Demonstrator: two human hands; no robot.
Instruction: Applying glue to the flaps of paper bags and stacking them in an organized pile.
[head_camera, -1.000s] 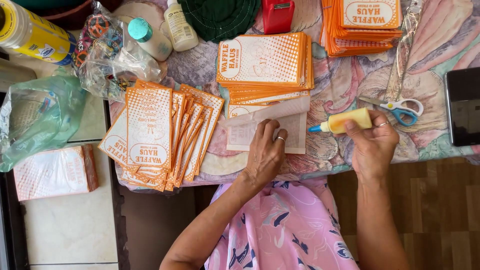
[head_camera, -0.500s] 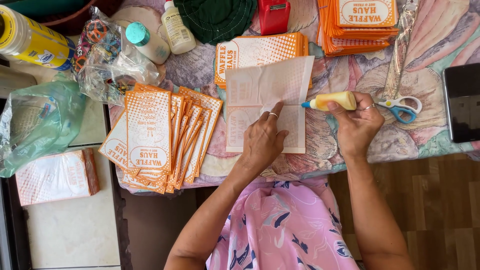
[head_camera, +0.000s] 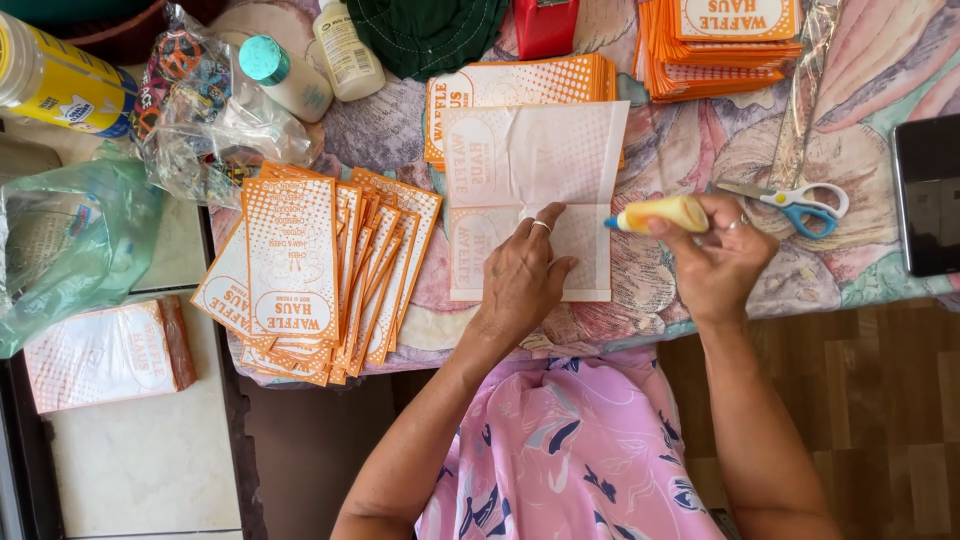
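I see the left hand pressed flat, fingers spread, on an unfolded white paper sheet with orange dotted print, which lies near the front edge of the worktop, partly over a stack of the same orange-and-white sheets. The right hand is clenched around a small yellow glue bottle with a blue tip, the tip pointing at the sheet's right edge.

What worries me: the sheet overlaps the stack behind it, so glue running past the edge could stick it to the top sheet there, or to the floral cloth beneath. The left hand holds only the lower half; the far half is free and could lift or skew. Too hard a squeeze would blob the seam. The fanned pile of finished orange-printed paper bags hangs over the front edge and looks liable to slide off if nudged. The blue-handled scissors lie just behind the right hand.

Compared with half a second ago, the sheet lies flatter and squarer, the left hand has slid toward its lower middle, and the bottle tip has dropped from the upper right edge to mid-height.
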